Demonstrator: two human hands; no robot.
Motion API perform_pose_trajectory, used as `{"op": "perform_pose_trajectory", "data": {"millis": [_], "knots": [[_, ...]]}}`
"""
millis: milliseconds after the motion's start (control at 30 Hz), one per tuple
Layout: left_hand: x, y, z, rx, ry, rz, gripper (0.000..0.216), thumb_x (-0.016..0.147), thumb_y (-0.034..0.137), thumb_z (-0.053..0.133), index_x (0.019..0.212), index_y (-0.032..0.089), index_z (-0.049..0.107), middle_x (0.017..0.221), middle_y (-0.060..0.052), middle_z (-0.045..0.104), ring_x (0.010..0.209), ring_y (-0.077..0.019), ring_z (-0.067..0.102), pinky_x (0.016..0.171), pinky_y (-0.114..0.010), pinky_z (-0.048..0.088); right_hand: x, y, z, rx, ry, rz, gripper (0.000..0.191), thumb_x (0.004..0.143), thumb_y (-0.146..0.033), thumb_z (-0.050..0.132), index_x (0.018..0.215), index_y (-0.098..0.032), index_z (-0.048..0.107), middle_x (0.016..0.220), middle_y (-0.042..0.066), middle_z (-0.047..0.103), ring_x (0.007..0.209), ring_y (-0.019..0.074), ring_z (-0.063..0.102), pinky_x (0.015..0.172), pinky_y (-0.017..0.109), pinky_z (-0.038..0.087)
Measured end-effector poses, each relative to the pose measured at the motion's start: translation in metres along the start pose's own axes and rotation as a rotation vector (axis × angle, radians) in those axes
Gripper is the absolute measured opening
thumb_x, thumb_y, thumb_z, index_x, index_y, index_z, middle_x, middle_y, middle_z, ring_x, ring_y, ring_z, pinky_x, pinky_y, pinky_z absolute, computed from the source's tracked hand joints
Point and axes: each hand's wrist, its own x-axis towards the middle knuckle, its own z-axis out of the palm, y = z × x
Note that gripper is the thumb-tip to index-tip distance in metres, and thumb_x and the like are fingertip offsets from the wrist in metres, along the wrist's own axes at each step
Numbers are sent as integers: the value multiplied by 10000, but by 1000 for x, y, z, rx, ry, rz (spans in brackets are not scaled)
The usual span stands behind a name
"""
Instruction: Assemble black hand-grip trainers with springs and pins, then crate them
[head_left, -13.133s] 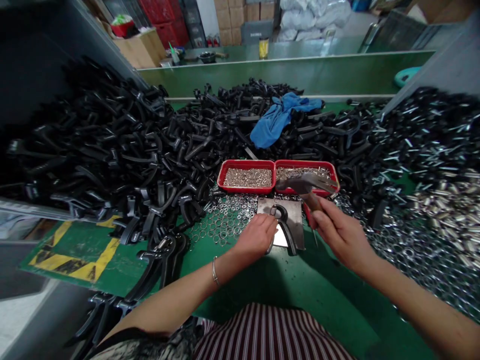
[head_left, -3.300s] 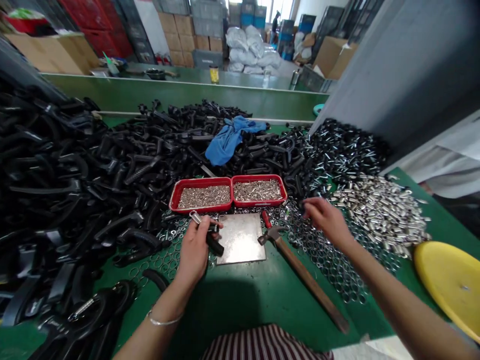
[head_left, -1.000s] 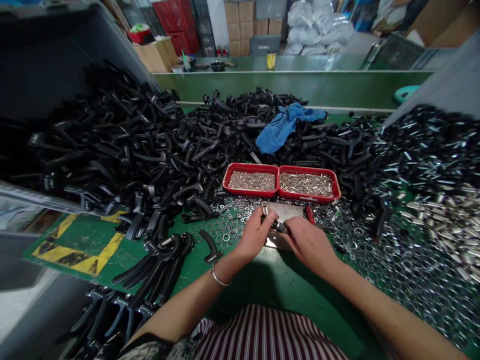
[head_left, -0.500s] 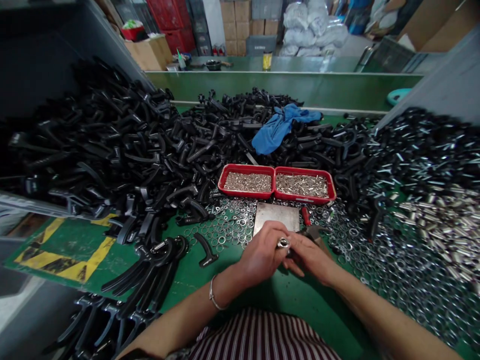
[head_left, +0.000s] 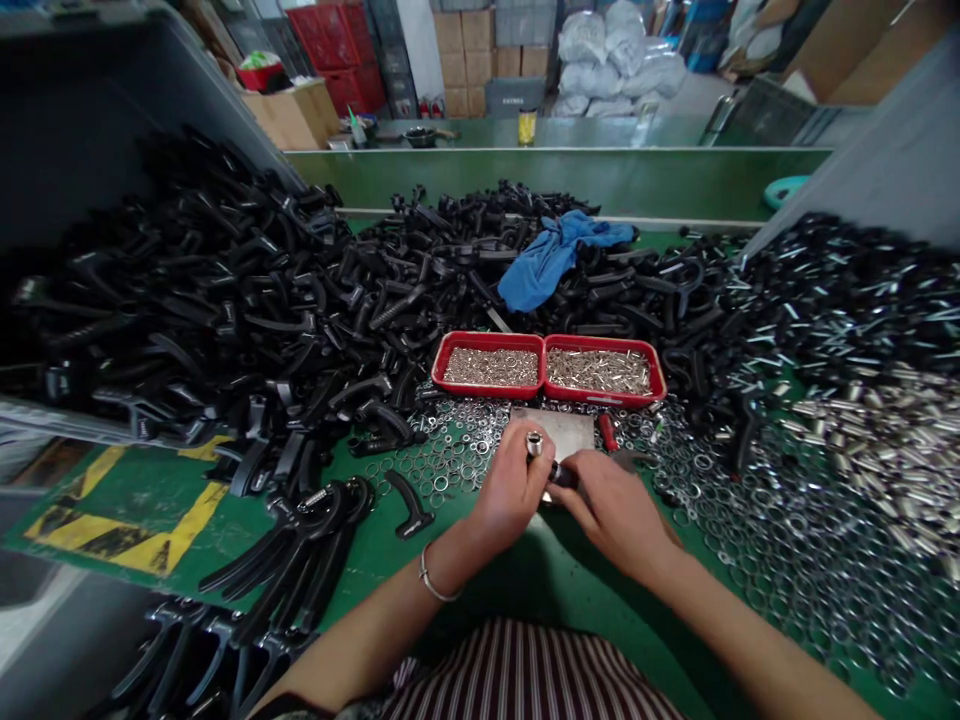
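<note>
My left hand is closed around a black handle part whose silver spring end sticks up above my fingers. My right hand meets it from the right, fingers pinched on the same black part. Both hands hover over the near edge of a small steel plate on the green table. A hammer lies just right of the plate, its red-tipped head showing beside my right hand.
Two red trays of small metal pieces sit behind the plate. Loose rings litter the table. Black handles pile up left and behind, a blue cloth on top. Silver sleeves heap at right.
My hands have moved forward from near my body back over the steel plate, still together on the black part with the spring end up.
</note>
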Motion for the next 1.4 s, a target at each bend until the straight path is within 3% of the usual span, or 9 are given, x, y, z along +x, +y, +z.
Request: {"op": "perform_pose_trajectory", "data": {"millis": [167,333,500,633,800,900,1067,1233,1400], "knots": [[-2,-1,-1,-44,-106,37,128,999,277,456,915,198,510,955,-52,549,925,-170,548,871,-314,456,-3,6,3,361,-474,168,732,976,-659,21,775,-189,545,454,-31,467,335,108,373,425,262,369],[-3,-7,2,-24,-56,-64,137,1008,276,414,949,194,507,953,-56,547,926,-176,544,879,-328,453,-5,6,3,16,-11,22,468,890,-650,530,843,-185,558,726,35,623,543,116,501,504,237,381],[-6,-4,1,-16,-154,-41,162,1004,312,412,922,201,495,946,-58,554,913,-181,549,868,-327,464,-10,7,6,316,-296,148,528,1003,-609,251,930,-187,559,570,-29,554,366,86,331,409,231,296],[5,-7,7,149,-253,-92,181,1008,307,373,946,191,497,954,-68,558,910,-201,553,866,-355,467,-12,15,7,25,-143,51,477,1005,-577,344,840,-193,576,630,8,603,584,136,549,603,250,417],[28,-30,33,565,-592,47,148,941,274,497,921,150,573,978,-106,581,948,-260,558,885,-420,443,-26,28,8,-429,-194,81,379,991,-495,441,828,-192,599,749,59,660,699,190,612,668,285,409],[42,-36,43,694,-612,115,241,885,360,605,949,128,612,1031,-137,597,1009,-307,545,904,-469,419,-40,31,-3,-430,-229,58,336,1010,-437,414,843,-202,587,831,60,674,749,192,622,697,288,420],[97,-27,47,641,-528,218,164,950,263,510,945,162,640,988,-99,636,992,-265,560,880,-401,399,-62,39,-30,-302,-125,72,365,1031,-443,362,837,-211,566,751,26,639,727,181,610,724,307,441],[170,-41,68,864,-582,116,180,860,68,528,900,97,701,1001,-191,688,1039,-301,600,908,-410,388,-66,47,-34,-317,-81,42,336,1030,-433,371,893,-223,595,812,37,664,788,199,633,764,340,478],[181,-57,77,854,-615,90,155,808,50,571,797,87,722,913,-199,717,977,-307,642,923,-425,388,-82,70,-51,-595,221,5,275,998,-406,442,1080,-225,632,1114,122,640,1023,273,606,930,451,468]]}}
